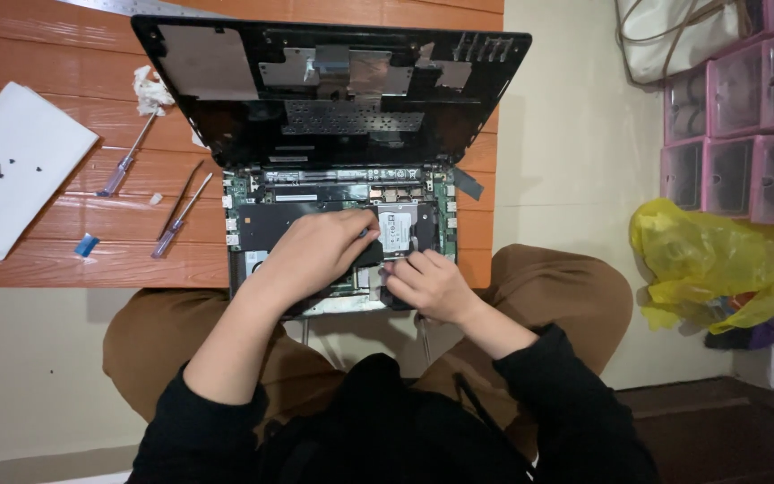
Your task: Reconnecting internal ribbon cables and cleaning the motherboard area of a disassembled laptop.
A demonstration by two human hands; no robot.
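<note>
An opened laptop base (253, 215) with its green circuit board exposed lies at the near edge of a wooden table (64, 54). Its black cover panel (333, 81) is tipped up behind it. A silver hard drive (398, 229) sits in the base at the right. My left hand (315, 251) rests over the middle of the board, fingers curled beside the drive. My right hand (427, 282) pinches at the drive's lower left corner. Whether either hand holds a tool is hidden.
Two screwdrivers with clear handles (123, 166) (176, 224) lie left of the laptop. A white paper sheet (15, 161) with small black screws is at far left, a crumpled tissue (150, 90) nearby. Pink drawers (745, 134) and a yellow plastic bag (709, 260) stand on the floor at right.
</note>
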